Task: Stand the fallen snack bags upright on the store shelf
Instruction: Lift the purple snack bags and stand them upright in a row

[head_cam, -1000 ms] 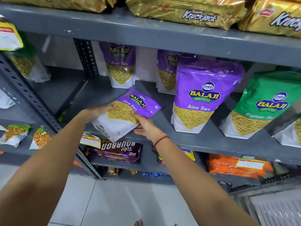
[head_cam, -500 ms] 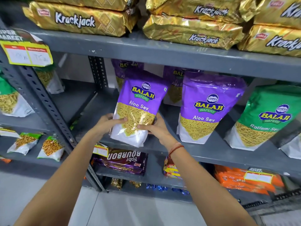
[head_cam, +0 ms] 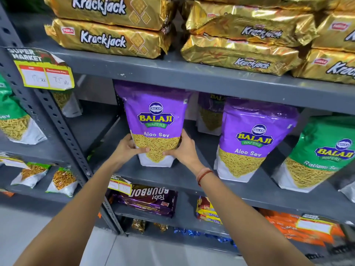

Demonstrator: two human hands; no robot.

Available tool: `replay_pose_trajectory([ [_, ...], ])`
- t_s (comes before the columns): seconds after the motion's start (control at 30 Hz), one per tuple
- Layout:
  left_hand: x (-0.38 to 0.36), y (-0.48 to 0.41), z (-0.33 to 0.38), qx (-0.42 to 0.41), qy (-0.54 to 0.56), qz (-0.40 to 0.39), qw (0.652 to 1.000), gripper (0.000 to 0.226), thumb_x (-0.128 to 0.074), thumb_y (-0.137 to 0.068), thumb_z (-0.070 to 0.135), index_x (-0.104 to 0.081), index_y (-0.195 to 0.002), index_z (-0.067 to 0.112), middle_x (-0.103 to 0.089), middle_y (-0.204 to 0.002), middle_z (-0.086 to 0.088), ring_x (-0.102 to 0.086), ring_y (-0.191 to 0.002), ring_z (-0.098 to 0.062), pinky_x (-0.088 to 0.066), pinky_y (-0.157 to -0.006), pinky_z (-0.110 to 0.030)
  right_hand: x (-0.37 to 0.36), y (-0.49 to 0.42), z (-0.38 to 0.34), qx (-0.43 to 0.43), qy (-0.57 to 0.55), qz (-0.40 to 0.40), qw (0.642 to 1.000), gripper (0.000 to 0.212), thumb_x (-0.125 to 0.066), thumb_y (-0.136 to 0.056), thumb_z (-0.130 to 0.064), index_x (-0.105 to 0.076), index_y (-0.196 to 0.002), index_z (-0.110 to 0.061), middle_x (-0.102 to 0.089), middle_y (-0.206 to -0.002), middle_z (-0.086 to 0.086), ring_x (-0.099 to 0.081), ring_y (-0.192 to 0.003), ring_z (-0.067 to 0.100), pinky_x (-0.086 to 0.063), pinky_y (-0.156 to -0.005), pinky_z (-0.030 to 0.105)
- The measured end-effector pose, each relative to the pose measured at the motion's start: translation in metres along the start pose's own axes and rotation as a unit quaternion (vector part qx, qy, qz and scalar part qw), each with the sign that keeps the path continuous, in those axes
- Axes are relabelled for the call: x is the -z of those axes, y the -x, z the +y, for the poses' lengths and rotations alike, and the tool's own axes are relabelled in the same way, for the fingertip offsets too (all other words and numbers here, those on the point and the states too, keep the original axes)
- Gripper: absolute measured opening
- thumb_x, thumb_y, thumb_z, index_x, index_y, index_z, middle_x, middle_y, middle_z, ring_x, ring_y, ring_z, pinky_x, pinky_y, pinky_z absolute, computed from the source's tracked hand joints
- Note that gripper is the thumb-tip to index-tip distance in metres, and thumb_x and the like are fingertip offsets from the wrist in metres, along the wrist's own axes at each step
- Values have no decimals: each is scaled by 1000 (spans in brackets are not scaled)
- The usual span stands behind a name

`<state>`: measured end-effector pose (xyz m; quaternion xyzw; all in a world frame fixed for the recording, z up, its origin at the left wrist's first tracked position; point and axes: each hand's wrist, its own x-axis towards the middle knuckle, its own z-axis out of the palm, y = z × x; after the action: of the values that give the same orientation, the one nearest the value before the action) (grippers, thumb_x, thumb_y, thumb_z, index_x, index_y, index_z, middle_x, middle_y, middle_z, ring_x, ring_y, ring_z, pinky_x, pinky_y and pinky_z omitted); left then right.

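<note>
A purple Aloo Sev bag [head_cam: 155, 120] stands upright on the grey middle shelf [head_cam: 165, 179], near its front edge. My left hand [head_cam: 127, 148] grips its lower left side and my right hand [head_cam: 183, 148] grips its lower right side, thumbs across the front. A second purple Aloo Sev bag [head_cam: 251, 139] stands upright to the right, apart from the held one. A green Ratlami Sev bag [head_cam: 322, 152] stands further right, leaning slightly. Another purple bag [head_cam: 210, 114] stands at the back, partly hidden.
Gold Krackjack packs [head_cam: 107, 39] lie stacked on the shelf above. A perforated grey upright post [head_cam: 57, 127] stands left of the held bag, with a price tag [head_cam: 46, 72] on it. Bourbon biscuit packs [head_cam: 149, 198] lie on the shelf below. More snack bags [head_cam: 13, 120] fill the left rack.
The purple bag went from lying tilted in my hands to standing upright on the shelf. Both hands stayed on its lower sides. The camera tilted upward.
</note>
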<state>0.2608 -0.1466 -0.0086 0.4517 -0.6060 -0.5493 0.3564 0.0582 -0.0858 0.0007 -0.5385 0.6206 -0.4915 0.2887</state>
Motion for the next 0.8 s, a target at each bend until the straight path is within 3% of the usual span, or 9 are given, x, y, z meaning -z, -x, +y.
replay_pose_trajectory([
  [0.13, 15, -11, -10, -4, -11, 20, 1000, 47, -76, -67, -3, -53, -104, 16, -68, -97, 3, -68, -76, 3, -52, -63, -10, -23, -10, 5, 0, 32, 0, 999, 80, -92, -51, -10, -49, -119, -12, -70, -108, 7, -60, -92, 11, -51, -79, 27],
  [0.2, 19, -17, -16, 0, -11, 15, 1000, 45, -75, -68, -5, -55, -100, 19, -67, -97, 2, -68, -76, 3, -52, -63, -10, -32, -10, 13, -18, 19, 3, 1000, 74, -90, -53, -10, -48, -114, -12, -68, -108, 8, -61, -93, 13, -54, -82, 34],
  [0.3, 27, -22, -18, 16, -10, -9, 1000, 52, -75, -68, -3, -55, -114, 11, -67, -106, -3, -67, -90, -8, -53, -73, -17, -39, -7, 22, -23, -9, 10, 1000, 68, -90, -56, -13, -47, -108, -14, -66, -108, 8, -63, -100, 19, -55, -85, 42],
  [0.37, 33, -25, -16, 19, -12, -17, 1000, 55, -74, -70, -2, -53, -119, 10, -68, -108, 0, -64, -98, -13, -50, -81, -23, -39, -3, 30, -26, -26, 9, 999, 69, -91, -54, -17, -47, -108, -18, -65, -110, 7, -62, -104, 20, -54, -86, 39],
  [0.47, 38, -28, 2, -11, 49, 37, 998, 36, -62, -81, 6, -57, -112, 24, -70, -98, 13, -63, -91, -3, -47, -81, -20, -38, 7, 43, -53, -42, -27, 997, 77, -93, -51, -21, -46, -112, -31, -63, -119, 2, -59, -111, 16, -51, -90, 32],
  [0.57, 41, -38, 40, -48, 160, 77, 983, 17, -50, -89, 28, -59, -102, 29, -71, -93, 14, -65, -87, -3, -48, -75, -22, -48, 10, 49, -83, -37, -51, 995, 75, -91, -55, -19, -48, -116, -19, -63, -118, 3, -60, -111, 20, -52, -88, 31],
  [0.63, 42, -47, 67, -66, 202, 87, 973, 22, -43, -91, 38, -61, -97, 26, -73, -92, 13, -67, -88, -5, -49, -78, -26, -53, 8, 47, -95, -34, -34, 994, 69, -90, -58, -18, -48, -113, -14, -64, -114, 4, -61, -109, 21, -52, -86, 31],
  [0.7, 43, -54, 87, -87, 201, 108, 970, 23, -44, -90, 38, -61, -96, 25, -72, -94, 11, -67, -88, -8, -51, -80, -28, -58, 5, 46, -98, -28, -29, 994, 67, -89, -59, -18, -48, -112, -12, -64, -116, 7, -61, -108, 22, -53, -88, 35],
  [0.8, 46, -59, 97, -108, 188, 137, 967, 17, -47, -84, 35, -58, -93, 25, -67, -94, 7, -65, -82, -7, -51, -70, -23, -66, 5, 44, -95, -19, -30, 995, 66, -89, -59, -19, -48, -110, -12, -64, -116, 9, -60, -108, 22, -54, -90, 40],
])
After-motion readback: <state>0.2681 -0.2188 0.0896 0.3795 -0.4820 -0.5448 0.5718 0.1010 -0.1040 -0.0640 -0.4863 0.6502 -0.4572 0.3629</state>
